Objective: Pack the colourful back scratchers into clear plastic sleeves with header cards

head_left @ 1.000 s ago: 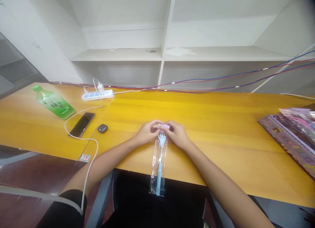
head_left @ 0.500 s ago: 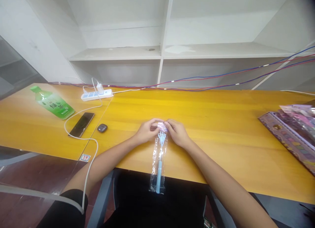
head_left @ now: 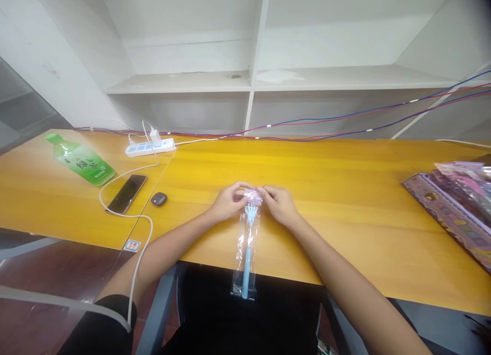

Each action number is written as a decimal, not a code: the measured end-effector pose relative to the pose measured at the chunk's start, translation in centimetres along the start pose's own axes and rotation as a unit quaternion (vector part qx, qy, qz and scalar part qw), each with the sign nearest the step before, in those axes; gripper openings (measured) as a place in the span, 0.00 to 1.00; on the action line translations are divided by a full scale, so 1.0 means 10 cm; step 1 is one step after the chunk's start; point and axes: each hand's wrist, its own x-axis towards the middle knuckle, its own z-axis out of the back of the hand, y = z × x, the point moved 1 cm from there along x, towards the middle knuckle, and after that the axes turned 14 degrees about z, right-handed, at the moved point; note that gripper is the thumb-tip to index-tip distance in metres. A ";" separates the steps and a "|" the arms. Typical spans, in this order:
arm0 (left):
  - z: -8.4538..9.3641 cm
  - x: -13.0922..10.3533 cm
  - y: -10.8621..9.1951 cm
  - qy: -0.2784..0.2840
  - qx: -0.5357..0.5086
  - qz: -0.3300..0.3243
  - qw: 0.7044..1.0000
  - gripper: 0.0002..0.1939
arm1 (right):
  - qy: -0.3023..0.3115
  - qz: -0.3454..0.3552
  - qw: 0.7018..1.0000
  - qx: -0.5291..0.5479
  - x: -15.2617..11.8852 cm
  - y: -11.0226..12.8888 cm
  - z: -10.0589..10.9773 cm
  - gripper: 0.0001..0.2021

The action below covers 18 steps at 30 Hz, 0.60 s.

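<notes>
A light blue back scratcher point(head_left: 246, 265) with a small hand-shaped head lies inside a clear plastic bag point(head_left: 240, 247). The bag's far end carries a pinkish-purple header point(head_left: 253, 197). My left hand point(head_left: 229, 201) pinches the left side of that end, fingers curled. On the opposite side, my right hand point(head_left: 279, 205) grips the header's right edge between thumb and finger. The scratcher's handle and the lower end of the bag reach past the table's front edge, over my lap.
Left on the wooden table point(head_left: 326, 181) are a green tea bottle point(head_left: 86, 163), a phone point(head_left: 127, 194), a small black case point(head_left: 158, 199) and a power strip point(head_left: 150, 147) with a white cable. At right stands a patterned box point(head_left: 441, 206) with packaged items. White shelves point(head_left: 184, 83) rise behind.
My right hand's fingers have shifted slightly on the header's right edge, and more of the header shows. The bag and scratcher stay almost where they were.
</notes>
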 end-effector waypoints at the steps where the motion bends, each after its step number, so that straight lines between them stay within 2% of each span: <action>1: 0.00 0.00 0.00 0.000 -0.001 0.004 1.000 0.18 | 0.004 0.002 1.000 0.001 0.00 0.00 0.00 0.28; 7: -0.05 -0.01 0.00 -0.013 0.005 0.011 1.000 0.18 | 0.008 -0.013 0.999 -0.037 0.01 -0.04 -0.02 0.29; 9: -0.03 0.01 0.00 -0.045 -0.003 0.006 0.999 0.17 | 0.014 -0.043 0.998 -0.034 -0.02 -0.10 -0.03 0.30; 14: 0.17 0.06 -0.04 -0.190 -0.067 -0.062 0.978 0.19 | 0.065 -0.079 0.995 -0.012 -0.06 -0.11 0.00 0.29; 16: 0.26 0.07 -0.06 -0.215 -0.084 -0.073 0.970 0.18 | 0.108 -0.076 0.991 0.003 -0.07 0.00 0.00 0.25; 18: 0.30 0.08 -0.06 -0.211 -0.090 -0.061 0.971 0.18 | 0.144 -0.054 0.988 -0.014 -0.11 0.15 -0.01 0.20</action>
